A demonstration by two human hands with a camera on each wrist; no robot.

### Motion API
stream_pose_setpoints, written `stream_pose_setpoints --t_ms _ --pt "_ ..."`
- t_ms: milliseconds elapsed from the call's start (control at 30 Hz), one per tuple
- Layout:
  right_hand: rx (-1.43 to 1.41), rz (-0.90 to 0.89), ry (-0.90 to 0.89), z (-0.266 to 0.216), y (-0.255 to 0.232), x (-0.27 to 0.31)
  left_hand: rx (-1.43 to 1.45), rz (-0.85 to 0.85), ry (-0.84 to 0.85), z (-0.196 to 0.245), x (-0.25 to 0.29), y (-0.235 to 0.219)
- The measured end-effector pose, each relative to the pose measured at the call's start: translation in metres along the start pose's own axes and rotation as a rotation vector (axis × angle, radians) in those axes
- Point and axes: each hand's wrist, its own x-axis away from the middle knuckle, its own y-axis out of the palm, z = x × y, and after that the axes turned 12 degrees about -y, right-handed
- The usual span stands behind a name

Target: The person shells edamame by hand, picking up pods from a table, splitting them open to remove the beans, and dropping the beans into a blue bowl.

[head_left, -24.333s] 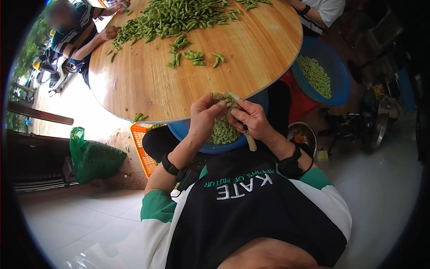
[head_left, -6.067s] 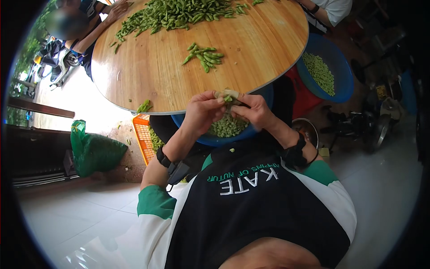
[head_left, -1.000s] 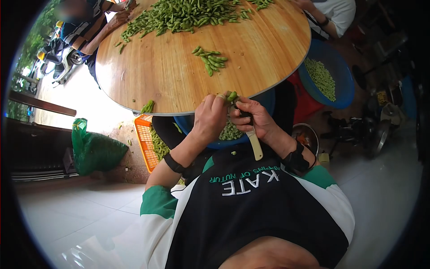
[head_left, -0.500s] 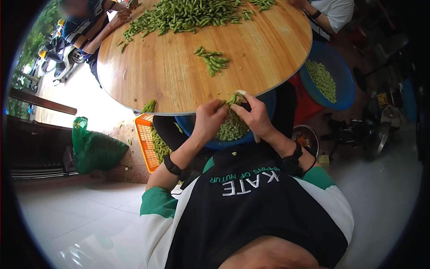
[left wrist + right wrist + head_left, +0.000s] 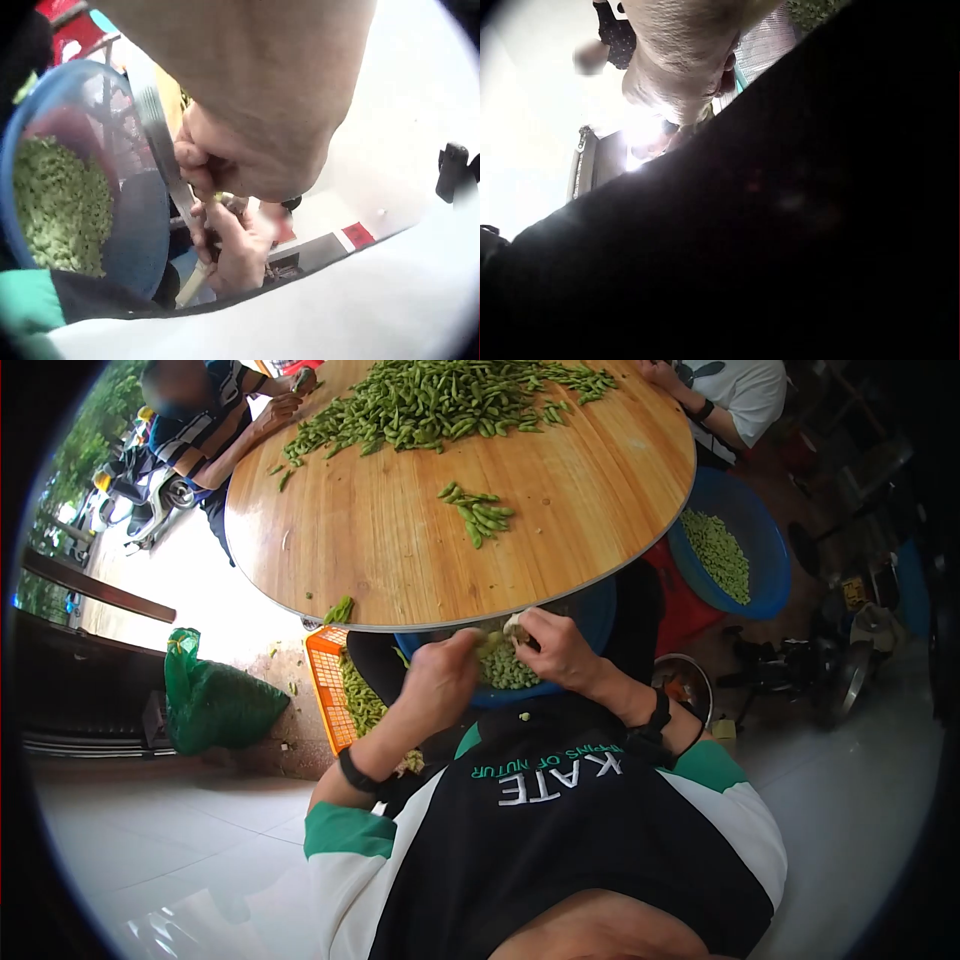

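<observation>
Both hands are raised over a blue basin (image 5: pixel 598 628) of shelled green beans (image 5: pixel 507 668), close to the table's near edge. My left hand (image 5: pixel 440 678), motion-blurred, has its fingers curled and pinches a blurred green soybean pod (image 5: pixel 489 646). Facing it, my right hand (image 5: pixel 558 650) is curled too, with a pale covering (image 5: pixel 514 627) at a fingertip. In the left wrist view a flat cream handle (image 5: pixel 193 286) sticks out of the right hand's grip; the rest of that tool is hidden. The right wrist view is mostly dark.
The round wooden table (image 5: pixel 370 540) bears a large heap of pods (image 5: pixel 430 405) and a small cluster (image 5: pixel 478 515). An orange crate (image 5: pixel 325 670) and a green bag (image 5: pixel 215 695) stand left, another blue basin (image 5: pixel 770 560) right. Two people sit across the table.
Over the last second my hands have come down nearer the basin and drawn slightly apart, the left moving leftward. Since the earliest frame, fewer loose pods lie on the table's near half.
</observation>
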Motion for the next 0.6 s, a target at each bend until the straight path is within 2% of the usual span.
stream_pose_setpoints --t_ms 33,133,200,233,300,367,433,500,533,600 --pt "-0.020 -0.013 -0.040 0.000 0.001 0.002 -0.061 -0.014 0.046 -0.005 0.006 -0.016" --pt "0.011 -0.052 -0.097 0.008 -0.003 0.004 -0.601 -0.137 -0.012 -0.023 0.022 -0.067" --pt "0.098 -0.044 -0.170 0.006 -0.004 0.004 -0.709 -0.070 0.046 -0.038 0.017 -0.084" --pt "0.101 -0.039 -0.174 0.006 -0.005 0.004 -0.713 -0.066 0.050 -0.037 0.007 -0.085" --pt "0.092 -0.072 -0.094 0.005 -0.005 0.003 -0.469 0.134 0.128 -0.030 -0.032 -0.085" --pt "0.098 -0.058 -0.124 0.004 -0.005 -0.002 -0.319 0.203 0.093 -0.023 -0.086 -0.075" --pt "0.108 -0.052 -0.154 0.003 -0.008 -0.004 -0.284 0.348 0.109 -0.028 -0.144 -0.055" --pt "0.034 -0.046 -0.089 0.004 -0.010 -0.001 -0.340 0.474 0.133 -0.044 -0.193 -0.034" --pt "0.037 -0.052 -0.092 0.006 -0.010 0.002 -0.335 0.478 0.131 -0.054 -0.209 -0.026" --pt "-0.090 0.036 -0.042 0.010 -0.013 0.005 -0.244 0.321 -0.123 -0.064 -0.230 -0.015"
